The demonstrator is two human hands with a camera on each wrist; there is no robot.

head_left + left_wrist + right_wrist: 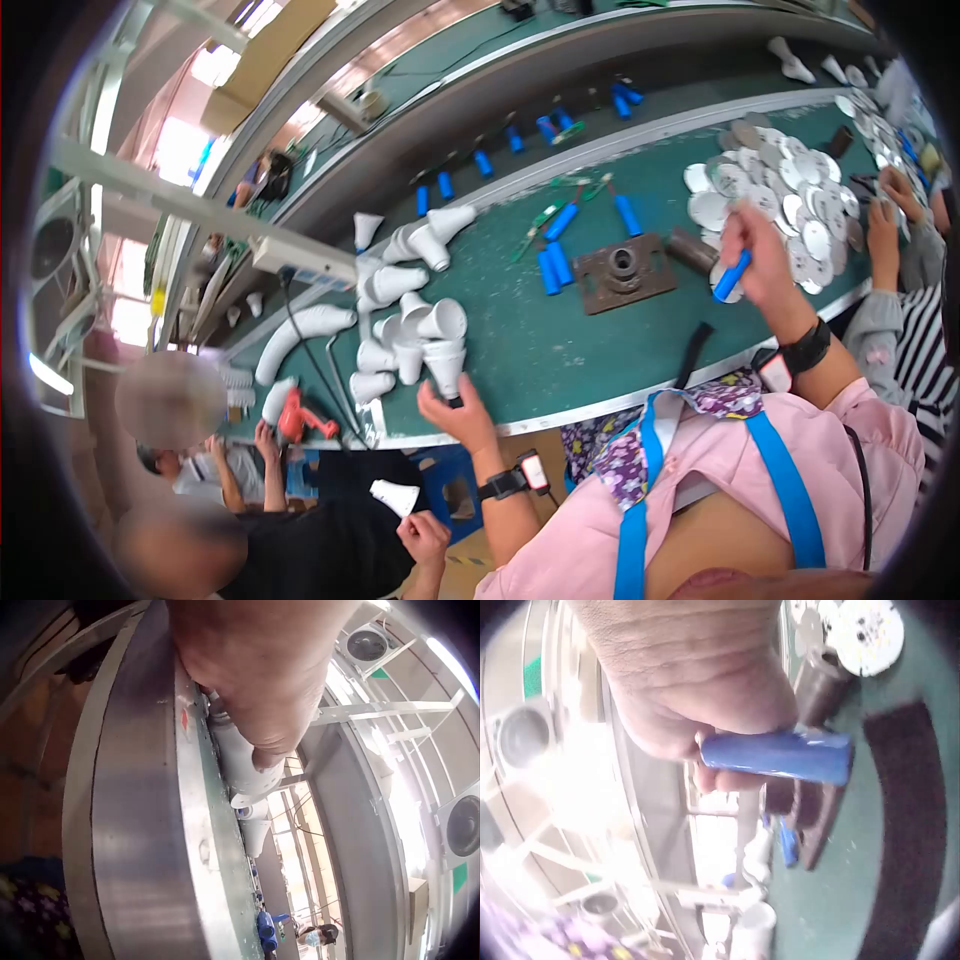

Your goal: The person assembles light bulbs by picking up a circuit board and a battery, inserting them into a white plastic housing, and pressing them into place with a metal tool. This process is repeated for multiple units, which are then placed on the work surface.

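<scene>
My left hand (pixel 462 415) holds a white cone-shaped lamp housing (pixel 445 362) by its narrow lower end, near the table's front edge. In the left wrist view the fingers lie against the white housing (pixel 244 761), partly hiding it. My right hand (pixel 757 255) grips a blue wrapped cylinder (pixel 733 278), like a battery cell, over the table's right part. The right wrist view shows this blue cylinder (pixel 780 756) sticking out from under the curled fingers. Left of that hand a brown metal plate with a raised ring (pixel 625 270) lies on the green table.
More white housings (pixel 405 330) cluster at the left. Several blue cylinders (pixel 557 268) lie beside the plate, others on the shelf behind. Round white discs (pixel 805 205) pile up at the right. A dark strip (pixel 694 355) lies near the front edge. Other people (pixel 290 530) work on both sides.
</scene>
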